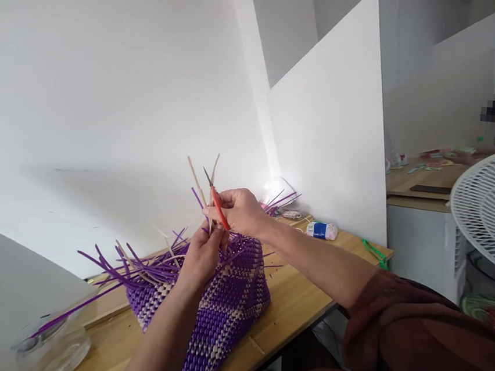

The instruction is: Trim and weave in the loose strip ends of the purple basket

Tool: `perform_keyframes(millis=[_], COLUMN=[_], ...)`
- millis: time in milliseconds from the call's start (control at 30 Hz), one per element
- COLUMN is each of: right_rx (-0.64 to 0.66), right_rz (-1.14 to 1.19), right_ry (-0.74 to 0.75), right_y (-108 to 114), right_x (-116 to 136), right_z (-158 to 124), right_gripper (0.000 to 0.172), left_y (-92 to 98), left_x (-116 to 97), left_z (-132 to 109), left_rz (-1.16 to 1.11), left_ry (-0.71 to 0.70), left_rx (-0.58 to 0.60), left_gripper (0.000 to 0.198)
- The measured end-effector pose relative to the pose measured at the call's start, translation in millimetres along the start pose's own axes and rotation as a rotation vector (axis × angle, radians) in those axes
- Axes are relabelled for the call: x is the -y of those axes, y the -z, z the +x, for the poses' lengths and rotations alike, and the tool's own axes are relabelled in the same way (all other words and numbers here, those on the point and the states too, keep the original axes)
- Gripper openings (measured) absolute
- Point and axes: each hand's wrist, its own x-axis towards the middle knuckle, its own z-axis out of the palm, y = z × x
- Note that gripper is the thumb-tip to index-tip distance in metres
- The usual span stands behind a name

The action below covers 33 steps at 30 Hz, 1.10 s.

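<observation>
A purple and cream woven basket (226, 317) rests on the wooden table, with many loose purple and cream strips (134, 268) sticking up from its rim. My left hand (202, 254) is closed over strips at the rim, its thumb and fingers pinched together. Just above it, my right hand (240, 209) holds red-handled scissors (220, 206), their pointed dark tip aimed up and left. Cream strips (196, 176) rise beside the blades, close to the right fingers. The exact grip on the strips is partly hidden by the hands.
On the table (295, 277) lie a ball of yarn with a blue label (322, 230) and a green strap (374, 253). A lit lamp (280, 188) stands behind. Clear plastic container (54, 348) sits at lower left; a white fan (491, 203) is at right, near another person.
</observation>
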Motion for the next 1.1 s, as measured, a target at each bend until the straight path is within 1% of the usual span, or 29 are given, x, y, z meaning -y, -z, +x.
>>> perform_keyframes(millis=[67, 167, 300, 367, 500, 633, 700, 767, 833, 867, 933, 1000, 1033, 1100], right_rx=[-0.012, -0.041, -0.064, -0.064, -0.027, -0.032, -0.037, -0.037, -0.003, 0.033, 0.179, 0.308, 0.352, 0.368], right_rz=[0.017, -0.006, -0.058, -0.049, 0.045, -0.012, -0.017, -0.010, -0.028, -0.057, -0.129, -0.266, -0.338, -0.445], right_ry=[-0.003, 0.025, 0.037, 0.033, 0.023, 0.060, 0.081, 0.113, 0.135, 0.137, 0.105, 0.066, 0.063, 0.084], right_y=[2.9, 7.4, 12.1, 13.7, 15.2, 16.7, 19.7, 25.2, 32.4, 36.2, 43.2, 48.2, 49.9, 51.6], right_x=[-0.5, 0.3, 1.1, 1.3, 1.9, 2.0, 3.4, 6.6, 10.2, 11.5, 11.8, 8.4, 5.6, -1.5], right_z=[3.3, 7.3, 10.6, 10.5, 7.7, 7.2, 5.1, -3.2, -19.8, -30.7, -54.6, -76.1, -84.4, -94.7], right_gripper=[0.020, 0.018, 0.016, 0.016, 0.018, 0.021, 0.025, 0.027, 0.030, 0.032, 0.038, 0.036, 0.033, 0.027], left_y=[-2.7, -6.0, -6.0, -4.8, -3.0, -3.9, -4.7, -5.2, -5.4, -5.4, -5.4, -5.2, -5.0, -4.4], left_x=[1.1, 2.6, 4.2, 4.7, 4.8, 3.0, 1.7, 0.8, 0.1, -0.4, -1.9, -3.9, -5.0, -6.7], left_z=[-1.7, -3.5, -5.6, -6.2, -5.8, -5.6, -5.9, -6.1, -5.5, -5.0, -3.6, -2.4, -2.1, -2.5], left_rz=[-0.007, -0.027, -0.077, -0.107, -0.160, -0.175, -0.219, -0.276, -0.313, -0.323, -0.348, -0.388, -0.405, -0.430], left_ry=[-0.039, -0.077, -0.110, -0.107, -0.073, -0.073, -0.064, -0.037, -0.018, -0.019, -0.027, -0.020, -0.004, 0.035], left_rx=[-0.023, -0.058, -0.068, -0.061, -0.049, -0.080, -0.101, -0.130, -0.158, -0.168, -0.184, -0.209, -0.224, -0.261], left_gripper=[0.024, 0.027, 0.026, 0.027, 0.028, 0.023, 0.022, 0.023, 0.024, 0.025, 0.028, 0.032, 0.034, 0.037])
